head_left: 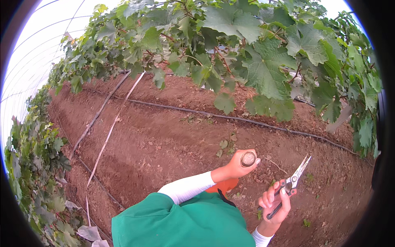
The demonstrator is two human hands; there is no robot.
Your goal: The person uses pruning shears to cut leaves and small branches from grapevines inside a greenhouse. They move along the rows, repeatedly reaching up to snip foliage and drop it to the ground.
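My left hand is closed around an upright cylinder, seen from its round, pale brownish end; the rest is hidden in my fist. To its right and nearer to me, my right hand grips a pair of pruning shears by dark handles with red parts. The blades point up and to the right, their tips slightly apart, touching nothing. Both hands are over bare soil, below the leaves of the grapevine.
Vine foliage hangs across the far side, and more vines line the left. A dark hose runs along the reddish soil. A pale strap and a dark pole slant down at left. Something orange shows below my left wrist.
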